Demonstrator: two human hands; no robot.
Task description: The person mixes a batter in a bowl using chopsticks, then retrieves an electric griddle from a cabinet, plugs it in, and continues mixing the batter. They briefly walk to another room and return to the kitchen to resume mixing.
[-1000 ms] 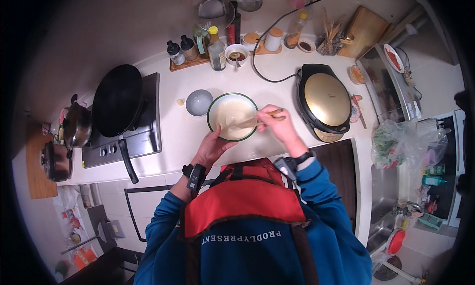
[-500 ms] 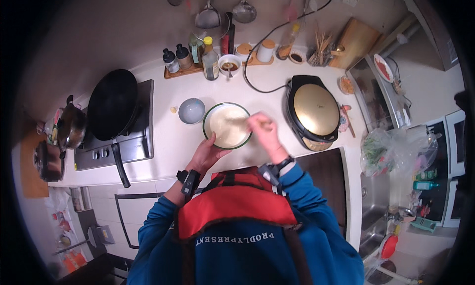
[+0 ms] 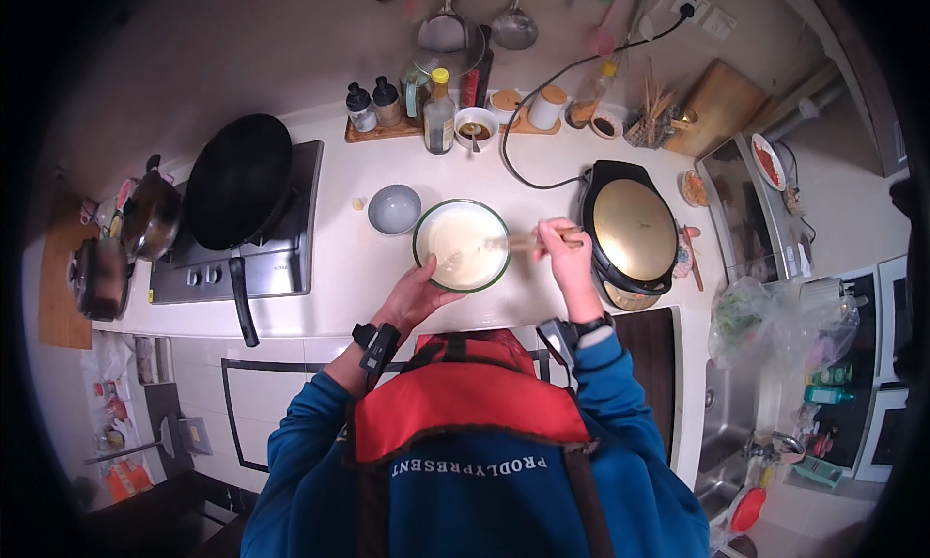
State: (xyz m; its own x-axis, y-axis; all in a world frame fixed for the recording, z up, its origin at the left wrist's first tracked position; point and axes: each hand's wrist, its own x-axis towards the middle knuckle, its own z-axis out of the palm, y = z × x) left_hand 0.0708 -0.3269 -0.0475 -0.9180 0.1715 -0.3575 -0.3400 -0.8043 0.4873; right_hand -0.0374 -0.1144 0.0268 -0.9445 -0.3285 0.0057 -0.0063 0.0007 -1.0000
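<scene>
A white bowl with a dark green rim point(image 3: 423, 264) stands on the counter, with pale, creamy batter point(image 3: 463, 243) inside. My left hand point(image 3: 417, 294) grips its near left edge, thumb over the rim. In my right hand point(image 3: 567, 258), just right of the bowl, are wooden chopsticks point(image 3: 526, 241), their tips over the batter and smeared by motion. Left of the bowl sits a small grey bowl point(image 3: 394, 209) that neither hand touches. A small pale lump point(image 3: 358, 203) lies beside it.
Right of my right hand stands a round electric griddle point(image 3: 635, 231) with a gold plate; its cord point(image 3: 513, 161) runs to the wall. A black wok point(image 3: 239, 180) rests on the stove point(image 3: 281, 267) at left. Bottles point(image 3: 440, 117) and a sauce bowl point(image 3: 476, 130) line the back. A sink point(image 3: 722, 442) is at right.
My right hand has moved right with the chopsticks, which now show more clearly near the bowl's right rim. My left hand keeps its grip on the bowl. The whole view has shifted slightly.
</scene>
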